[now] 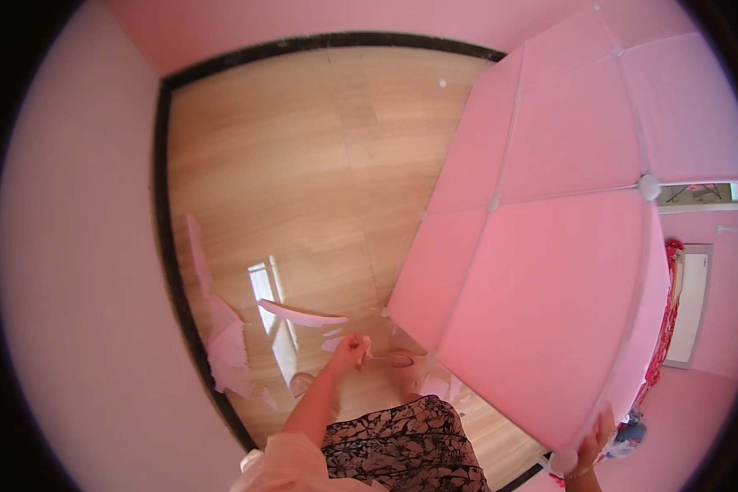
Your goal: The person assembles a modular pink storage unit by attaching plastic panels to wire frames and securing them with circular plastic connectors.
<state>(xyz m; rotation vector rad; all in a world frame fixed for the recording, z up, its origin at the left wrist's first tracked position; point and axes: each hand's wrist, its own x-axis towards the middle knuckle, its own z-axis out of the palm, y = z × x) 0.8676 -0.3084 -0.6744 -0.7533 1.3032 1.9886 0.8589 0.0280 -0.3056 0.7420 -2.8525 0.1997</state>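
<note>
My left hand reaches down over the floor with its fingers closed on a small pale scrap. A curved pink-and-white strip lies on the floor just beyond it. Torn pink pieces are scattered to the left, beside the wall. On my right stands a large pink panel cabinet with white round connectors at its corners. My right hand grips the near edge of this cabinet, close to a bottom connector. Part of that hand is hidden behind the panel edge.
Pink walls with a dark baseboard bound the wood-look floor. My sandalled foot stands by the cabinet. Beyond the cabinet are a red patterned cloth and a white-framed board. A tiny white bit lies far off.
</note>
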